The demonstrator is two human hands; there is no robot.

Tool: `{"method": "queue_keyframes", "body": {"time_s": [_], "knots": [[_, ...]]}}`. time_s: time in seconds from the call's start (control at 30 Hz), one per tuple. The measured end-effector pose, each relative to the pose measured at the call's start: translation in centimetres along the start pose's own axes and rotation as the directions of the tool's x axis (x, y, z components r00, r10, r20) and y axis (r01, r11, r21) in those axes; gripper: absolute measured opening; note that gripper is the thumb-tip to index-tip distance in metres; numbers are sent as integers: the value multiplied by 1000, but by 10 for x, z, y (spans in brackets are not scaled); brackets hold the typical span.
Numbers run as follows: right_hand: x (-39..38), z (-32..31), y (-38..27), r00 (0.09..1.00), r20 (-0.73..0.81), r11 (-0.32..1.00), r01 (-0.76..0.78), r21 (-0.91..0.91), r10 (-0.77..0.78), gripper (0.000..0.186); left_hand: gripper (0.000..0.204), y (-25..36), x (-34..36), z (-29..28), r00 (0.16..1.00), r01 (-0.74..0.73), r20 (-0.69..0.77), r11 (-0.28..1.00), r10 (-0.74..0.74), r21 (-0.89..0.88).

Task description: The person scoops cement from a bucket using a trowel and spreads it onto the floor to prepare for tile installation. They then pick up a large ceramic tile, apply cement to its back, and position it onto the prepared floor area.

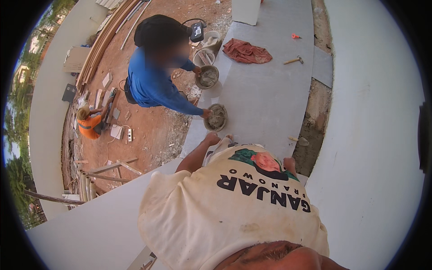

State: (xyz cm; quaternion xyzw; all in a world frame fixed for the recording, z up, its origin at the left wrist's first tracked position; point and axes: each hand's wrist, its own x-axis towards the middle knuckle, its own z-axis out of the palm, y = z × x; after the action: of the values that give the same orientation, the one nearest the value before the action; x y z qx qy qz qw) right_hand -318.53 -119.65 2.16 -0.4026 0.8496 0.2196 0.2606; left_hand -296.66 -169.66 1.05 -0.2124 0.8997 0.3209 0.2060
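Note:
My left hand [211, 137] hangs just below a round bucket of grey mortar [217, 121], its fingers curled and their inner side hidden. My right hand [289, 163] is partly behind my cream shirt [234, 211], its fingers unclear. A trowel [301, 141] lies beyond it at the tiles' edge. A co-worker in blue [157, 85] reaches into view from the left, one hand on that bucket and the other on a second mortar bucket [208, 77] farther up.
Grey tiled floor [265, 99] carries a red cloth [245, 53], a hammer [292, 60] and a small orange object [295, 36]. A mortar strip [310, 130] borders the white wall [369, 135]. On the dirt are an orange-clad worker [90, 126], timber [96, 49] and a wooden frame [110, 175].

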Motion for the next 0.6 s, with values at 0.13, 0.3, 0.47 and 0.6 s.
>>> {"method": "queue_keyframes", "body": {"time_s": [0.13,0.3,0.47,0.6], "knots": [[-2,2,-20,998,-45,998,-41,50,43,11,36,-8,2,-13,1000,28,-6,999,-28,-22],[-33,48,-17,982,-86,982,-162,99,171,10,42,19,25,-18,988,43,152,999,-38,-26],[-52,28,-45,950,-74,847,-233,479,303,11,48,0,37,-17,978,37,201,997,-49,64],[-78,56,-48,936,8,804,-306,509,352,14,53,19,70,-25,954,63,286,992,-93,111]]}}
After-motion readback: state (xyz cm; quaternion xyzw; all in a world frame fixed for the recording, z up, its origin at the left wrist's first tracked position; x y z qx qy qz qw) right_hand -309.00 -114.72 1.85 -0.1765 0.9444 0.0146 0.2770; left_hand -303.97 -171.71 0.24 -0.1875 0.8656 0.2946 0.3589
